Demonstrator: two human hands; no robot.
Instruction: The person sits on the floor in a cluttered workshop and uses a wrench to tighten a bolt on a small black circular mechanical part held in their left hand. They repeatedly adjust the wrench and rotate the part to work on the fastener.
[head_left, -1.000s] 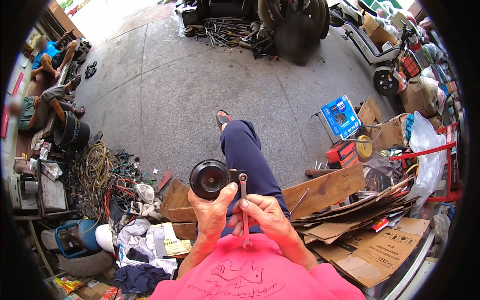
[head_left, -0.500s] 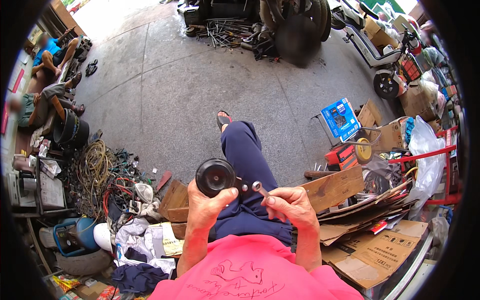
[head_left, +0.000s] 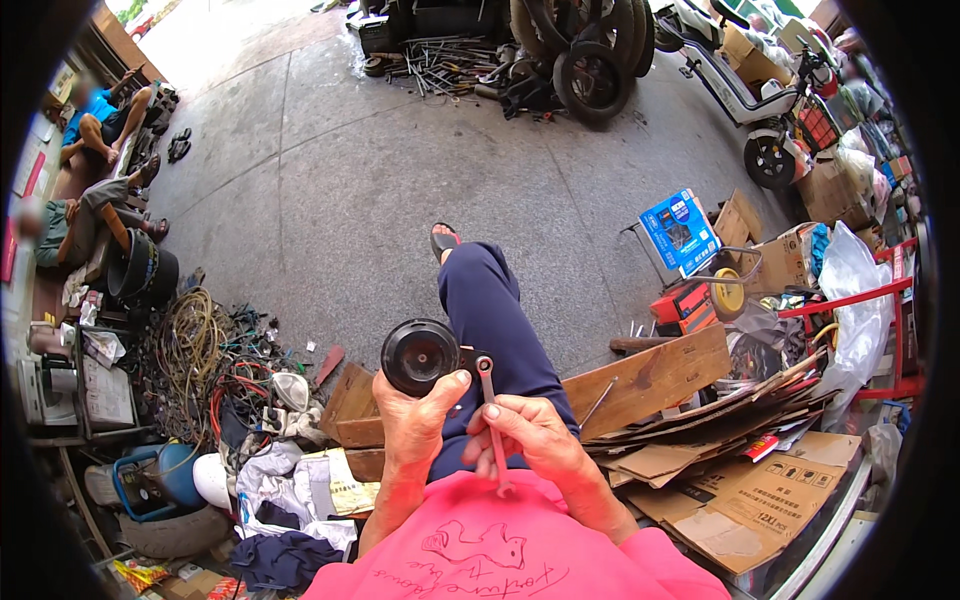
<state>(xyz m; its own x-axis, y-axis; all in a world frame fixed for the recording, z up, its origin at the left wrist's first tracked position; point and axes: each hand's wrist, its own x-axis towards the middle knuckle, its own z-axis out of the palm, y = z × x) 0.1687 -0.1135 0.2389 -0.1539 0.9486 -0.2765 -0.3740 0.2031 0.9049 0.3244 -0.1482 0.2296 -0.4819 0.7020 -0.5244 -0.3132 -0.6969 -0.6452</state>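
My left hand (head_left: 415, 415) grips a round black disc horn (head_left: 421, 357) by its lower edge, thumb along its side. A raised rim and a small centre stud show on its face. A short dark bracket juts from its right side. Between the thumb and fingers of my right hand (head_left: 530, 430) is a steel combination wrench (head_left: 487, 384). Its ring end sits at the bracket, over the fastener there, and its open-jaw end points down toward my pink shirt (head_left: 500, 545). Whether the ring is fully seated I cannot tell. Both hands are above my dark blue trousers (head_left: 485, 300).
Wooden boards (head_left: 655, 385) and flattened cardboard (head_left: 770, 500) lie to the right, with a blue box (head_left: 680, 232) beyond. Tangled cables (head_left: 190, 345) and cloths (head_left: 290, 490) are heaped at left. Two people sit far left. Tyres (head_left: 592, 82) and a scooter (head_left: 745, 95) stand ahead.
The wrench has come left and turned more upright, its ring end now on the bracket beside the horn. My right hand has moved left and closer to my left hand.
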